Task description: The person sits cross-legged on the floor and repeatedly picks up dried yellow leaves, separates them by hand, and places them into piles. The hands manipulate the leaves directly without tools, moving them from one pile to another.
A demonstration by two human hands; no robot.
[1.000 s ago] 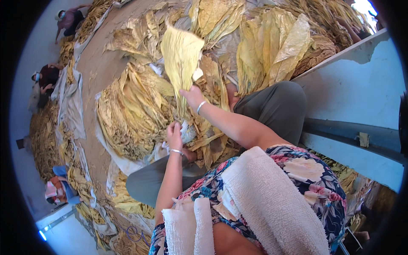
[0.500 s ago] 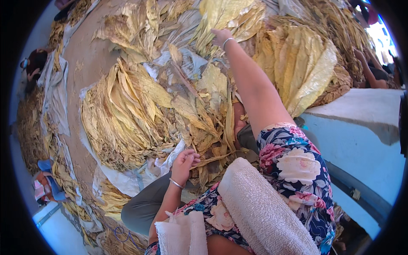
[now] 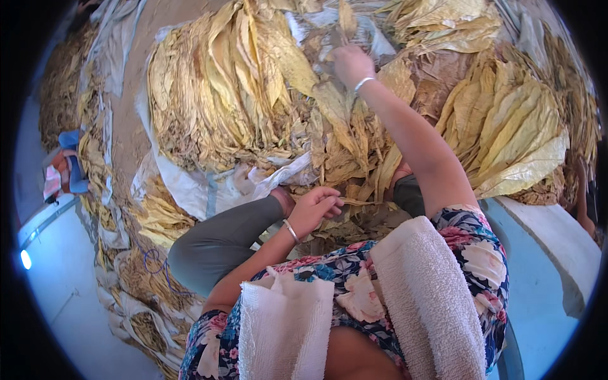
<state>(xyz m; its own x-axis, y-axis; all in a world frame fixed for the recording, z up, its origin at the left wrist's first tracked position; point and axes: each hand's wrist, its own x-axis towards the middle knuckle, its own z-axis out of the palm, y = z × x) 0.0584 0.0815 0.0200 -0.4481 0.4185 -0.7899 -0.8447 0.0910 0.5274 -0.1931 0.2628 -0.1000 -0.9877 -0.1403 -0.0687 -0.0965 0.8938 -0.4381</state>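
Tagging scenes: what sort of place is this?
Probably a crop storeroom or shed: a large heap of dry yellow leaves, a white sheet along its edge, another person at far left.

Soft, fairly bright light reaches my work, with a small, glaring blue-white lamp (image 3: 25, 259) between eight and nine o'clock and a pale sheen on the broad, yellow dried leaves (image 3: 510, 123) toward two. My bare right hand (image 3: 353, 66) looks slightly blurred near one; the fisheye curves the pale blue wall (image 3: 529, 272) near four, inside a black rim.
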